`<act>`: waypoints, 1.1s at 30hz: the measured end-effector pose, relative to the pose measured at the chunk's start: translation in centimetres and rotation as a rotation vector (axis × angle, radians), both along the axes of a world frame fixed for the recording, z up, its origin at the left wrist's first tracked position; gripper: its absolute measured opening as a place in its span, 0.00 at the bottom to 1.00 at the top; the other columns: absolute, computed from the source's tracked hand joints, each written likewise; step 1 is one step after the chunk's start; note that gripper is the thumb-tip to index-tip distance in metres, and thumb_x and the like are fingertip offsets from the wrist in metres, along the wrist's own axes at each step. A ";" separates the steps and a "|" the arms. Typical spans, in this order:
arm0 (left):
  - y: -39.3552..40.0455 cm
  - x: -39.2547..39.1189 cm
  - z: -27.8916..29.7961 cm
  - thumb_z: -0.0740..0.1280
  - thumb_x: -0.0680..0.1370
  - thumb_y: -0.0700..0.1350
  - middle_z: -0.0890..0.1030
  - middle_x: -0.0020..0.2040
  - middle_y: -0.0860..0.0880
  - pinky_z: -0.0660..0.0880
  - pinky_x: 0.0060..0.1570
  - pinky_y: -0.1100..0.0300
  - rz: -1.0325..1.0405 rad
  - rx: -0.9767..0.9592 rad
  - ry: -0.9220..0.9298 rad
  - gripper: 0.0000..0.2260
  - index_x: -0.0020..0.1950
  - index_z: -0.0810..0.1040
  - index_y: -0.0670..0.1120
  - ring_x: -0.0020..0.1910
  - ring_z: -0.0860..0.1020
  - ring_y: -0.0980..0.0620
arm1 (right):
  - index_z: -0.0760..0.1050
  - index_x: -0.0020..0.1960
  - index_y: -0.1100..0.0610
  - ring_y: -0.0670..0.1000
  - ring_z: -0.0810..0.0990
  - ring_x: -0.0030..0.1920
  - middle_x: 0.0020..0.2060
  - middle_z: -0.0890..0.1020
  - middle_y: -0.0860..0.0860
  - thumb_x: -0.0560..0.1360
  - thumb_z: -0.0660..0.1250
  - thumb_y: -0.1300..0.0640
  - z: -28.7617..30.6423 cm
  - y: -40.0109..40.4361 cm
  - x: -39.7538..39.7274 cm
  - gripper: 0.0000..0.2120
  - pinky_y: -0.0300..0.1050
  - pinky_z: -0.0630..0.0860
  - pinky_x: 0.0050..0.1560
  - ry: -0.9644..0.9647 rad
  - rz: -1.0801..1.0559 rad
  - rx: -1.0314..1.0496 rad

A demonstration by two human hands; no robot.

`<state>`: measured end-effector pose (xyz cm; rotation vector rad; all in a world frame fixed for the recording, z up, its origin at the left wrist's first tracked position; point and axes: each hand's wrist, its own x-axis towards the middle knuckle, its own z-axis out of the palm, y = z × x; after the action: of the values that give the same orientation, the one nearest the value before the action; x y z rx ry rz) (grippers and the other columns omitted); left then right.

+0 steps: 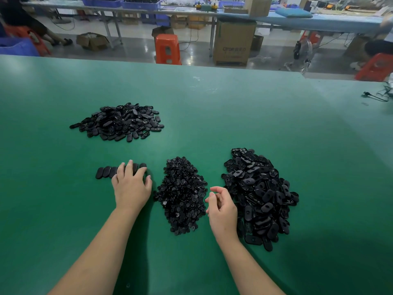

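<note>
Ovals (106, 172) toward the surface's (212, 113) near edge look light, stiff, slick: pinch long sides. Left hand (131, 188) presses them, fingers spread; right hand (222, 209) hangs loose, empty.

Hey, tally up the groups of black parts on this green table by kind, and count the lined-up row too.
Heaps of oval black shells: 2
Heap of small round black parts: 1
Row of oval black pieces, touched by the left hand: 1
Total: 4
</note>
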<state>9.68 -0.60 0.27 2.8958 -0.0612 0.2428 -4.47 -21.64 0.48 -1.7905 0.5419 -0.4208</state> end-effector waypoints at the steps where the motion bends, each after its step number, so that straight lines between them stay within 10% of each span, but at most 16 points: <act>1: 0.1 0.0 -0.1 0.64 0.81 0.52 0.67 0.77 0.41 0.57 0.72 0.42 0.002 0.000 0.009 0.16 0.67 0.79 0.51 0.78 0.58 0.40 | 0.75 0.50 0.45 0.50 0.78 0.32 0.37 0.83 0.49 0.82 0.63 0.56 0.0 0.0 0.0 0.06 0.56 0.78 0.38 0.001 0.001 -0.001; 16: 0.4 -0.9 -0.7 0.62 0.82 0.49 0.69 0.77 0.43 0.57 0.74 0.44 0.039 -0.067 -0.024 0.21 0.74 0.73 0.45 0.78 0.61 0.45 | 0.75 0.50 0.45 0.52 0.80 0.33 0.36 0.83 0.49 0.82 0.63 0.57 0.1 0.0 -0.1 0.07 0.54 0.78 0.38 0.021 0.007 -0.019; 23: -2.1 -2.5 -0.4 0.64 0.82 0.44 0.80 0.51 0.49 0.75 0.52 0.51 -0.060 -0.442 -0.056 0.11 0.57 0.84 0.43 0.49 0.77 0.49 | 0.75 0.49 0.45 0.54 0.79 0.32 0.35 0.83 0.49 0.82 0.62 0.59 0.2 0.0 0.0 0.09 0.54 0.77 0.36 0.040 0.007 -0.012; 33: -2.3 -3.1 -1.2 0.67 0.80 0.50 0.77 0.50 0.53 0.66 0.58 0.55 -0.151 -0.367 -0.022 0.09 0.56 0.83 0.49 0.49 0.75 0.53 | 0.75 0.50 0.48 0.46 0.72 0.30 0.35 0.80 0.49 0.82 0.62 0.60 0.2 -0.2 0.3 0.08 0.49 0.70 0.33 0.093 0.039 0.005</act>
<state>6.58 -2.92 -0.98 2.5096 -0.2152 0.2318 -4.14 -21.80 0.66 -1.8198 0.5714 -0.3102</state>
